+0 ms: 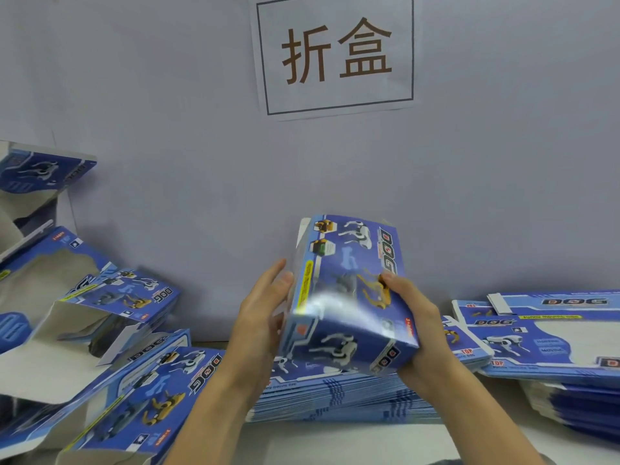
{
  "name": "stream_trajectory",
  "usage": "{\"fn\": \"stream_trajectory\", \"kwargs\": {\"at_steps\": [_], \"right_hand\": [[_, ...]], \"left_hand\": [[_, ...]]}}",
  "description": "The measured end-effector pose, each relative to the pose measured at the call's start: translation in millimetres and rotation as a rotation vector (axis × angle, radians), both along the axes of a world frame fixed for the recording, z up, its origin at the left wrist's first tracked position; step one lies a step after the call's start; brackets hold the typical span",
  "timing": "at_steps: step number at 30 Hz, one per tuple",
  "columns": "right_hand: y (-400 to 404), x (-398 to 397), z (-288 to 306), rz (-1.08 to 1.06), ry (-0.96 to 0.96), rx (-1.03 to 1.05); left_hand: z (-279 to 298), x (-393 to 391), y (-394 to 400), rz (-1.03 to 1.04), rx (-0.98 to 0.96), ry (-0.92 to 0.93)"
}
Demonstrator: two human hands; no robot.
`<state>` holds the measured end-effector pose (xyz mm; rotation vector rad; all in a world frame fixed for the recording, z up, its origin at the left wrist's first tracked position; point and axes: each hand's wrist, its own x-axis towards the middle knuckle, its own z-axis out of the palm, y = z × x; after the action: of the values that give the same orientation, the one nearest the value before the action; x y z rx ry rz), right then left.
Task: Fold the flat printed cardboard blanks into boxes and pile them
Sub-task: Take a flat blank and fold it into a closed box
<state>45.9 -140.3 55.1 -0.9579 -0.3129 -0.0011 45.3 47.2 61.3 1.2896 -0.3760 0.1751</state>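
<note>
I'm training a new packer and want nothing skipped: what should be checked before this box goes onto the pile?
1. Box squared into shape: ok, near end closed.
2. Far end flap tucked: cannot tell, a white flap shows at the top left.
3. Right hand grip: ok, thumb on the printed face, fingers beneath.
4. Left hand support: ok, flat fingers against the box side.
5. Pile of folded boxes on the left: not ok, boxes lie tilted and open.
6. Flat blanks remaining: ok, stack lies under the hands.
</note>
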Motion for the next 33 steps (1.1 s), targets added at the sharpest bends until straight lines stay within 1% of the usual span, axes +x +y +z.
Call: {"fn": "stream_trajectory", "kwargs": {"at_steps": [3, 7, 11, 15, 20, 27, 30, 33], "right_hand": [[12, -2, 0, 0.019, 0.051, 0.169], [37, -3, -6, 0.032, 0.122, 0.286], [52, -2, -12, 0.072, 0.201, 0.425], [58, -3, -17, 0.073, 0.240, 0.514], [58, -3, -19, 0.059, 0.235, 0.544], [54, -3, -18, 0.073, 0.228, 0.520], [41, -1, -18, 0.102, 0.187, 0.473], [19, 0, -17, 0.129, 0.120, 0.392]], "left_hand": [[3, -1, -5, -0.018, -0.070, -0.055], [6, -2, -6, 0.016, -0.228, -0.007], [9, -1, -6, 0.058, -0.150, -0.031], [12, -3, -12, 0.089, -0.022, -0.128], [14, -5, -13, 0.074, 0.042, -0.170], [15, -8, -11, 0.061, 0.035, -0.178], [16, -12, -3, 0.041, 0.037, -0.164], [18, -14, 9, -0.022, -0.026, -0.108]]}}
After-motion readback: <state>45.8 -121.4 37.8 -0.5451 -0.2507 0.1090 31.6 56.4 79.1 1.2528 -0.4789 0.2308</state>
